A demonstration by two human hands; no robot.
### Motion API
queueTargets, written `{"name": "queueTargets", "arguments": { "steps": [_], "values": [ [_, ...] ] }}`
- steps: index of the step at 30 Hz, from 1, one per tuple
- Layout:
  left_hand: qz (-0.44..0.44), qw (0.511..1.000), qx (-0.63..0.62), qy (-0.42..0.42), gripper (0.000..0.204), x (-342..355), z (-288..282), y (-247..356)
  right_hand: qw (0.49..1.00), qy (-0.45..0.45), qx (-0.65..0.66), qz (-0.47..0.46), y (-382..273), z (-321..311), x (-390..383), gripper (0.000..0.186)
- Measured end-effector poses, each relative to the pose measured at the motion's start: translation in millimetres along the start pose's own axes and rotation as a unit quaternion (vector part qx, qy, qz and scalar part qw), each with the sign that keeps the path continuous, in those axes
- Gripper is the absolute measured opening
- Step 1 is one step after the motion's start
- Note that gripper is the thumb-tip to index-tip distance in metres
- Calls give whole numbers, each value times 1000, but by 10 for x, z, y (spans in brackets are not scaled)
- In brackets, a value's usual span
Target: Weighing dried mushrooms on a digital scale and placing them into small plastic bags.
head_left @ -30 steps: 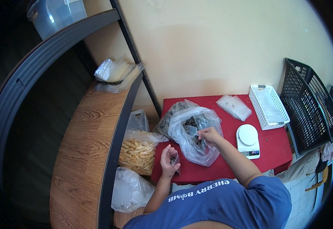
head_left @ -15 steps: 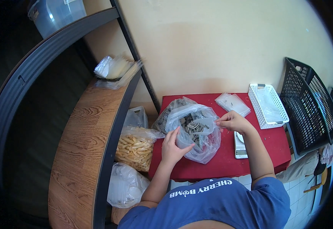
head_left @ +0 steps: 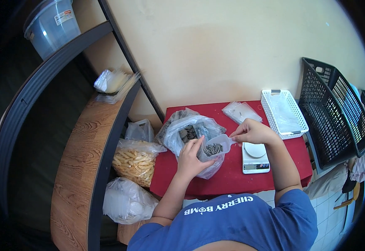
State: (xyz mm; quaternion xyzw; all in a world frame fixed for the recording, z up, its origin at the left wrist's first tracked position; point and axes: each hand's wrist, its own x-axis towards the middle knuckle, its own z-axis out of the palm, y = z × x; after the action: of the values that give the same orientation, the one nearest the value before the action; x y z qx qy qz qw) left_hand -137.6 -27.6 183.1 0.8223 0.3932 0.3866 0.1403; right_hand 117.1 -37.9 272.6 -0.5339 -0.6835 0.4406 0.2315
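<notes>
Since a moment ago my right hand (head_left: pixel 251 131) has lifted a filled clear scoop (head_left: pixel 214 147) from the bag (head_left: pixel 191 134). My left hand (head_left: pixel 189 158) cups the scoop; right pinches its handle. The scale (head_left: pixel 255 157), below my right hand, sits unloaded; weighing remains.

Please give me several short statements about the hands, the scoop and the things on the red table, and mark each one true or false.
1. The right hand holds the clear scoop by its handle. True.
2. The scoop is empty. False: it holds dark striped pieces.
3. The left hand rests against the scoop's side. True.
4. The white kitchen scale stands in the black basket. False: it stands on the red table.
</notes>
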Motion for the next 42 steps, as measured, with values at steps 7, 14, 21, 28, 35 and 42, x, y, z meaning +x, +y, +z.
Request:
{"name": "queueTargets", "arguments": {
  "steps": [7,14,21,28,35,42],
  "values": [
    [-4,1000,-22,-9,82,110,338,492,998,14,-60,-17,85,-459,-389,19],
    [-9,998,-56,-3,78,178,782,893,992,21,111,-51,986,-801,-763,17],
    [-85,873,-458,146,69,19,1542,724,931,150,333,27,1681,-928,-1452,21],
    [-63,807,-517,278,91,-27,1840,703,926,273,258,26,2787,-682,-2021,29],
    [-90,897,-335,274,75,-410,2223,377,908,410,55,62,3565,-98,-2366,37],
    [-118,939,-254,200,75,-284,2236,306,876,478,-67,2,3543,1,-2377,29]
  ]
}}
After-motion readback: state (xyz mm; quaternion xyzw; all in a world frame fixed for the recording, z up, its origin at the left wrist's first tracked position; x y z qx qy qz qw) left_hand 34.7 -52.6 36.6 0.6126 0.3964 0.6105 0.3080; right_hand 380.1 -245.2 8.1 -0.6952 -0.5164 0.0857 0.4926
